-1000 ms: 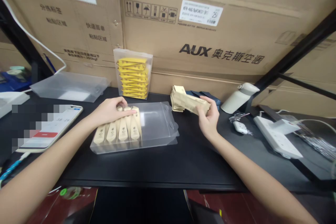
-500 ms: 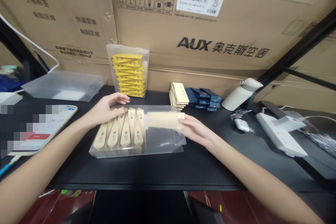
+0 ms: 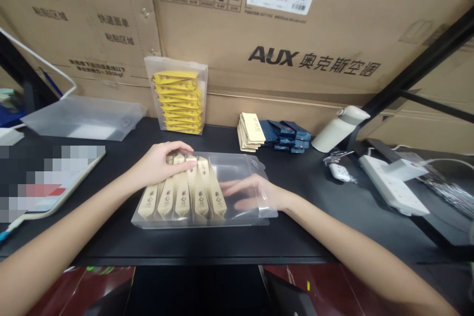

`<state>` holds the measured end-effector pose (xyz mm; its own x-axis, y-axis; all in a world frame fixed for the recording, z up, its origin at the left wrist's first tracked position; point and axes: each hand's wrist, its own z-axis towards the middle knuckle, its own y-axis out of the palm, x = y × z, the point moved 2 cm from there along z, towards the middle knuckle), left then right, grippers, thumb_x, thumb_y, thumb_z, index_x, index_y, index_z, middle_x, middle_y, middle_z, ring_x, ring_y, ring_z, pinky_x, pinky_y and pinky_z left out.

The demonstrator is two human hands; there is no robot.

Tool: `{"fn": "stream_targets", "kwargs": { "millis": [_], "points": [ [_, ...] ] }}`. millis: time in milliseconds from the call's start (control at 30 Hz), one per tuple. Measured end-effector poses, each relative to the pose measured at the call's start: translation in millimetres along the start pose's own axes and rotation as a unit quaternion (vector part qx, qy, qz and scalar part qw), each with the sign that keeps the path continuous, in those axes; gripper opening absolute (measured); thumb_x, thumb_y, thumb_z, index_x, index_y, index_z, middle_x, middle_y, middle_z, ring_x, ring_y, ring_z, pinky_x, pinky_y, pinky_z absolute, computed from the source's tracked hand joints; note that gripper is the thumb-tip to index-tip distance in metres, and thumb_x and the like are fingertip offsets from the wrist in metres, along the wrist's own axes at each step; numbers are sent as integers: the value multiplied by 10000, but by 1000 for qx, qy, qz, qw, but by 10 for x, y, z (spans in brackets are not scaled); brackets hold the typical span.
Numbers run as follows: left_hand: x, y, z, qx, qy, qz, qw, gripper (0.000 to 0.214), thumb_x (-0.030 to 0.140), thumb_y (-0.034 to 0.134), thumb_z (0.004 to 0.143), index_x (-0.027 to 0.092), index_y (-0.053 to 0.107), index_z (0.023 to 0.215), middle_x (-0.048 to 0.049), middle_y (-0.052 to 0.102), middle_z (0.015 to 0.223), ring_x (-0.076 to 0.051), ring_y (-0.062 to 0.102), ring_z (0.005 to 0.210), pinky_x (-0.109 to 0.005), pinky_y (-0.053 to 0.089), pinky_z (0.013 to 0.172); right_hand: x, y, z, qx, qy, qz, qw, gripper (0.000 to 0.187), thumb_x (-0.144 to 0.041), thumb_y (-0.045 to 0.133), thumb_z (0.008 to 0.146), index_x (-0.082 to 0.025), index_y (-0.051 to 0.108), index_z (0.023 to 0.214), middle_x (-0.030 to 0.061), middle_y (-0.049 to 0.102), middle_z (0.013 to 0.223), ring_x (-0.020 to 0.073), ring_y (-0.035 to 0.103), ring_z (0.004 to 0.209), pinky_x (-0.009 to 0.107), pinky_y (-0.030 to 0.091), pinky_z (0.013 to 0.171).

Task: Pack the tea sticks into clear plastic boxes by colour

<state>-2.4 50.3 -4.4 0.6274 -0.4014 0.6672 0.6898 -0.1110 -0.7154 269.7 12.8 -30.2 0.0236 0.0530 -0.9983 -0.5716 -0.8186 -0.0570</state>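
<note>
A clear plastic box (image 3: 244, 170) lies flat on the black table (image 3: 207, 242) in front of me. Several beige sachets (image 3: 183, 196) stand in a row in its left half. My left hand (image 3: 160, 162) rests on the box over the far ends of the sachets, fingers curled down. My right hand (image 3: 252, 194) is inside the open right end of the box, fingers stretched toward the last sachet and holding nothing.
Behind stand a clear box of yellow sachets (image 3: 179, 101), a stack of beige sachets (image 3: 250, 131) and dark blue sachets (image 3: 287, 134). An empty clear box (image 3: 79, 118) and a phone (image 3: 52, 182) lie left. A white bottle (image 3: 338, 128), keys (image 3: 338, 168) and a power strip (image 3: 392, 185) lie right.
My right hand took a beige sachet from the stack, slid it into the box beside the others and let it go. My left hand stayed on the box.
</note>
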Motion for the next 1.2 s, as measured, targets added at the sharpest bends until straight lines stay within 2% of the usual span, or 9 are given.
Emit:
{"fn": "stream_targets", "kwargs": {
  "millis": [200,367,467,533,633,733,833,1000,1200],
  "points": [
    [-23,-2,33,-8,11,-17,1000,435,551,680,777,198,679,1031,-54,728,1042,-249,663,996,-376,488,932,6,-55,-7,27,1,-41,999,286,-257,679,871,-227,716,1153,79,572,1395,219,503,1339,407,365,1149],
    [-84,-33,70,-26,15,-36,999,455,559,691,761,198,676,1038,-53,726,1018,-246,665,977,-383,492,915,-49,-411,-141,8,61,-43,997,216,-297,675,853,-150,762,985,106,747,1095,202,709,1031,366,546,942],
    [-118,-56,87,-28,19,-42,999,454,549,696,760,193,673,1040,-60,724,1025,-246,663,983,-385,488,917,-149,-765,-237,126,69,-99,985,165,-278,662,820,-135,733,779,63,758,778,161,721,715,321,588,745],
    [-130,-66,95,-30,23,-45,998,454,543,700,758,186,673,1037,-66,725,1026,-247,664,983,-384,487,919,-254,-980,-254,262,16,-195,945,161,-276,640,805,-151,678,710,39,719,696,148,679,637,307,570,689],
    [-135,-72,103,-30,25,-47,998,454,542,702,755,182,676,1030,-67,727,1021,-249,665,981,-382,486,920,-407,-1166,-152,386,-68,-396,830,149,-301,612,811,-166,664,843,68,719,847,191,675,771,359,542,788],
    [-135,-71,103,-27,24,-45,998,451,546,701,755,187,678,1026,-62,728,1017,-247,665,978,-377,486,913,-465,-1269,96,399,-69,-555,726,287,-355,604,826,-150,631,1024,128,691,1033,257,657,934,417,501,886],
    [-139,-69,98,-25,25,-46,998,449,545,704,755,188,681,1027,-59,728,1015,-243,664,973,-367,484,911,-412,-1388,382,394,7,-620,678,462,-430,623,808,-117,573,1143,193,637,1141,331,608,1072,463,473,925],
    [-158,-65,90,-18,36,-49,998,439,537,705,764,189,680,1031,-55,730,1008,-237,666,968,-355,483,904,-278,-1528,695,445,62,-579,680,470,-382,647,769,-115,569,1148,205,636,1138,355,601,1071,483,472,922],
    [-169,-55,96,-19,31,-49,998,431,534,705,767,194,679,1031,-51,730,1018,-237,666,978,-359,480,910,-452,-1395,537,520,-63,-476,707,360,-312,536,808,-166,578,1134,154,606,1245,295,558,1173,471,457,1000]
  ]
}}
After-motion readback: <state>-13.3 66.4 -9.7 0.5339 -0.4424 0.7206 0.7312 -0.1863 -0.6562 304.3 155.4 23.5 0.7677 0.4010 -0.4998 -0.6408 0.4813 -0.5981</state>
